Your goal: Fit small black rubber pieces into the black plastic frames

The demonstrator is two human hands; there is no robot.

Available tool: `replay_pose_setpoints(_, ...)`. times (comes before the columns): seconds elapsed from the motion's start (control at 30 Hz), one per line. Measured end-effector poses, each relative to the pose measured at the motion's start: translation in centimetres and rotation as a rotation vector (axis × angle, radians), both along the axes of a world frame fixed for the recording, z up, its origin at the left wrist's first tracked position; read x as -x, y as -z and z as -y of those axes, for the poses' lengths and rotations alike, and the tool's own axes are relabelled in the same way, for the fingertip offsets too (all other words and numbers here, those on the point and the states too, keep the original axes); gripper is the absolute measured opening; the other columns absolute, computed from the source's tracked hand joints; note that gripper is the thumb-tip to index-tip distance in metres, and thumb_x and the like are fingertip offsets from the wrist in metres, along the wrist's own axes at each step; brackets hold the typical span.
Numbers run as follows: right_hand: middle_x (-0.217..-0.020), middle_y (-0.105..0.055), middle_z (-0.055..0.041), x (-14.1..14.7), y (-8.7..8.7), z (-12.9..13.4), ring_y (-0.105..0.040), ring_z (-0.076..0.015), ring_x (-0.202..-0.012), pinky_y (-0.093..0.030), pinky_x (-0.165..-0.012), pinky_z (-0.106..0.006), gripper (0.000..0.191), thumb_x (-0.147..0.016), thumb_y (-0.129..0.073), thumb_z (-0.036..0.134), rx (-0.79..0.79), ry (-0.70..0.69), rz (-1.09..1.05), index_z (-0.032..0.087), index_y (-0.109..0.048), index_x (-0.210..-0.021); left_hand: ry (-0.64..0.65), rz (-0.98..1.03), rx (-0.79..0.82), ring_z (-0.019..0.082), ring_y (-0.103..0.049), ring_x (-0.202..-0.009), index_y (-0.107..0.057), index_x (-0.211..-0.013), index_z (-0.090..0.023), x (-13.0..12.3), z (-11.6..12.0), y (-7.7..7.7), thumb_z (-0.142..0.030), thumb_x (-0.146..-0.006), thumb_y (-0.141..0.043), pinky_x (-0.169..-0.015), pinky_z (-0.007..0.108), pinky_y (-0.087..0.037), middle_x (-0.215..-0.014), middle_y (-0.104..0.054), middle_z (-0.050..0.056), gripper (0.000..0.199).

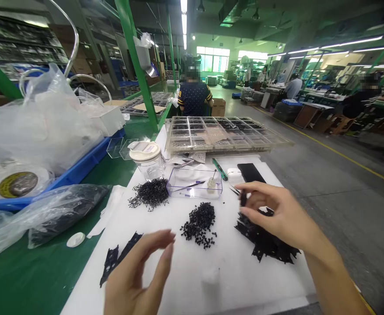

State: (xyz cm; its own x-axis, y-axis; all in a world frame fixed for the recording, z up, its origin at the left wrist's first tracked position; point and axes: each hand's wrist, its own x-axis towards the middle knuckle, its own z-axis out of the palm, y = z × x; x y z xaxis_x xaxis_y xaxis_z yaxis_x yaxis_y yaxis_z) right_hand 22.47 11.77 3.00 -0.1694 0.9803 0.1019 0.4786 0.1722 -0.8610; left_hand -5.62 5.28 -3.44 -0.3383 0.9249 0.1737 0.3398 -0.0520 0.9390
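My right hand (279, 214) hovers over a heap of flat black plastic frames (267, 243) at the right of the white mat (185, 280). Its thumb and forefinger pinch a small black part (243, 199). My left hand (139, 275) is raised near the front edge, fingers apart and holding nothing. Just left of it lie two black plastic strips (118, 256). A pile of tiny black pieces (200, 223) lies between the hands. A tangle of thin black sprues (150, 193) lies farther back, left of a clear plastic box (195, 183).
A lidded clear jar (147, 159), a green knife (220, 169), a black phone (250, 172) and compartment trays (223, 131) stand behind. A blue bin (76, 168) with plastic bags and a bag of black parts (57, 214) sit left. People work at benches beyond; aisle on right.
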Motion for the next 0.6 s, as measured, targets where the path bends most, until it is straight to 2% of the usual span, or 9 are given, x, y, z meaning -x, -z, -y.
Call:
replay_pose_setpoints(0.1, -0.099, -0.078, -0.0064, 3.7, -1.2, -1.2, -0.073, -0.0205, -0.085, -0.061, -0.08, -0.034, 0.042, -0.083, -0.081, 0.028, 0.043, -0.287, -0.137, 0.021, -0.075, -0.124, 0.251, 0.226, 0.009, 0.029, -0.074, -0.1, -0.076, -0.112, -0.025, -2.7, -2.2, -2.9, -0.048, -0.085, -0.077, -0.088, 0.037, -0.061, -0.105, -0.079, 0.009, 0.035)
replay_pose_setpoints(0.2, -0.094, -0.078, -0.005, 6.3, -1.2, -2.3, -0.073, -0.0192, -0.081, -0.061, -0.079, -0.033, 0.036, -0.082, -0.082, 0.025, 0.042, -0.392, -0.218, 0.02, -0.078, -0.118, 0.251, 0.443, -0.02, 0.026, -0.074, -0.099, -0.077, -0.101, -0.024, -4.6, -3.4, -4.1, -0.039, -0.082, -0.081, -0.083, 0.033, -0.061, -0.102, -0.078, 0.006, 0.025)
replay_pose_setpoints(0.3, -0.089, -0.076, -0.0036, 7.0, -0.3, -2.8, -0.07, -0.0169, -0.076, -0.059, -0.075, -0.032, 0.031, -0.083, -0.082, 0.028, 0.033, -0.407, -0.241, 0.019, -0.08, -0.112, 0.246, 0.56, -0.032, 0.021, -0.074, -0.092, -0.076, -0.096, -0.024, -5.0, -3.4, -3.7, -0.031, -0.079, -0.084, -0.08, 0.028, -0.06, -0.096, -0.077, 0.003, 0.02)
replay_pose_setpoints(0.43, -0.091, -0.075, -0.0037, 6.8, 0.9, -3.2, -0.068, -0.0167, -0.076, -0.057, -0.073, -0.031, 0.031, -0.085, -0.081, 0.035, 0.048, -0.494, -0.26, 0.02, -0.08, -0.113, 0.274, 0.607, 0.018, 0.02, -0.073, -0.082, -0.076, -0.096, -0.022, -4.5, -3.2, -2.3, -0.029, -0.073, -0.089, -0.074, 0.028, -0.058, -0.085, -0.077, 0.003, 0.027)
replay_pose_setpoints(0.5, -0.097, -0.075, -0.0054, 6.6, 1.6, -3.6, -0.069, -0.0172, -0.079, -0.057, -0.075, -0.032, 0.037, -0.089, -0.077, 0.039, 0.079, -0.523, -0.307, 0.021, -0.077, -0.121, 0.256, 0.62, 0.009, 0.019, -0.073, -0.081, -0.075, -0.102, -0.021, -4.1, -3.3, -1.7, -0.031, -0.075, -0.088, -0.076, 0.029, -0.058, -0.084, -0.077, 0.004, 0.031)
replay_pose_setpoints(0.6, -0.107, -0.073, -0.0062, 6.1, 2.9, -4.2, -0.066, -0.0158, -0.08, -0.056, -0.076, -0.032, 0.038, -0.093, -0.071, 0.039, 0.015, -0.442, -0.248, 0.022, -0.072, -0.127, 0.183, 0.65, -0.028, 0.016, -0.071, -0.081, -0.071, -0.119, -0.021, -3.6, -3.6, -0.8, -0.035, -0.084, -0.083, -0.08, 0.028, -0.056, -0.09, -0.078, 0.005, 0.04)
